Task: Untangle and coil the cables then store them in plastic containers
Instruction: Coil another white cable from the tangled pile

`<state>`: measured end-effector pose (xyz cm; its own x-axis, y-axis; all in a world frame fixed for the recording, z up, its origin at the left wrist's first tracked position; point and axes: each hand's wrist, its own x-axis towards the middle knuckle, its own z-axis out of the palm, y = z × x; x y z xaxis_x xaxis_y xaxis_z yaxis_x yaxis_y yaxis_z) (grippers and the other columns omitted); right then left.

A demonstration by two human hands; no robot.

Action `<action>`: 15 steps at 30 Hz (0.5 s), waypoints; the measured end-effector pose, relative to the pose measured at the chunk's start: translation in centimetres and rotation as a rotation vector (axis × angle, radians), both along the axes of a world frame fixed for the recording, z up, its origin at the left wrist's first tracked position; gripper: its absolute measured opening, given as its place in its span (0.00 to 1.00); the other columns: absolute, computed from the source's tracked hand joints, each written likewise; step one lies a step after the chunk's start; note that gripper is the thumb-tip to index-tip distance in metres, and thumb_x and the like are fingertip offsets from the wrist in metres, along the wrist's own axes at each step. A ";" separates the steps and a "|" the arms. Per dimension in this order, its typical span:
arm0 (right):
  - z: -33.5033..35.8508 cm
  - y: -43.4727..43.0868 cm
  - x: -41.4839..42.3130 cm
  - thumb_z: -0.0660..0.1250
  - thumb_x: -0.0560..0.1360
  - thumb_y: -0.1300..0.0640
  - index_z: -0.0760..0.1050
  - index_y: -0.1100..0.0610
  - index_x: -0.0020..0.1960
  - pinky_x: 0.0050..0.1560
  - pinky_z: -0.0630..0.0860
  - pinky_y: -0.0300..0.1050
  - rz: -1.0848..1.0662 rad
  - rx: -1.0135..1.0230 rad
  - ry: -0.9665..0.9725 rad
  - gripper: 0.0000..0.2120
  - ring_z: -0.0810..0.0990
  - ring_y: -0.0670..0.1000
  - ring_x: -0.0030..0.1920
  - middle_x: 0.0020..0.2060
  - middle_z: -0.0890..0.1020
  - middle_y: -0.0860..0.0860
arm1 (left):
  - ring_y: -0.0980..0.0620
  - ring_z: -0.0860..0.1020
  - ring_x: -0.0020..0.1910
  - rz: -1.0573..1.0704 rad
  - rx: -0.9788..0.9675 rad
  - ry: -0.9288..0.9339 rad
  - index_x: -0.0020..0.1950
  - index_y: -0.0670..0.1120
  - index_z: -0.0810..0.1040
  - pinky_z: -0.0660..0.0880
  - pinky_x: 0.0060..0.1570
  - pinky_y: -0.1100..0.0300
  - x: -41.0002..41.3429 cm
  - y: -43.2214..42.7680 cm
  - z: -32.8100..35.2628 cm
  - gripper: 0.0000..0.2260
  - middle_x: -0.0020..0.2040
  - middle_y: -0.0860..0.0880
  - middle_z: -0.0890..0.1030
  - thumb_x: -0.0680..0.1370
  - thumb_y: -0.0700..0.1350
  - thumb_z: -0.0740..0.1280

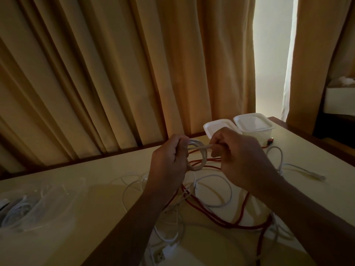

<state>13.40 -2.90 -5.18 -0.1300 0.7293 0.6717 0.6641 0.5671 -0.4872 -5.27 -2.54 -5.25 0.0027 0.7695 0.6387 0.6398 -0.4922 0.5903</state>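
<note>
My left hand [169, 156] grips a small coil of white cable [197, 156], held up above the table. My right hand [240, 156] pinches the loose end of that same cable just right of the coil. Below my hands a tangle of white cables [209, 191] and a red cable [244, 214] lies spread on the table. Two plastic containers stand at the far edge: one [213, 127] partly hidden behind my right hand, the other [253, 123] to its right, with its lid on.
A clear plastic container [28, 206] holding coiled white cables sits at the left. A white plug [159, 256] lies near the front edge. Tan curtains [115, 73] hang behind the cream table [96, 179]. A white box [338, 100] sits at the far right.
</note>
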 end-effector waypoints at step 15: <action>-0.7 1.1 0.0 0.66 0.81 0.50 0.78 0.48 0.59 0.33 0.75 0.26 -0.083 -0.188 0.175 0.08 0.83 0.36 0.39 0.44 0.86 0.44 | 0.57 0.79 0.34 -0.055 -0.118 -0.227 0.54 0.52 0.82 0.77 0.34 0.63 -0.3 0.4 0.6 0.11 0.35 0.55 0.80 0.86 0.50 0.59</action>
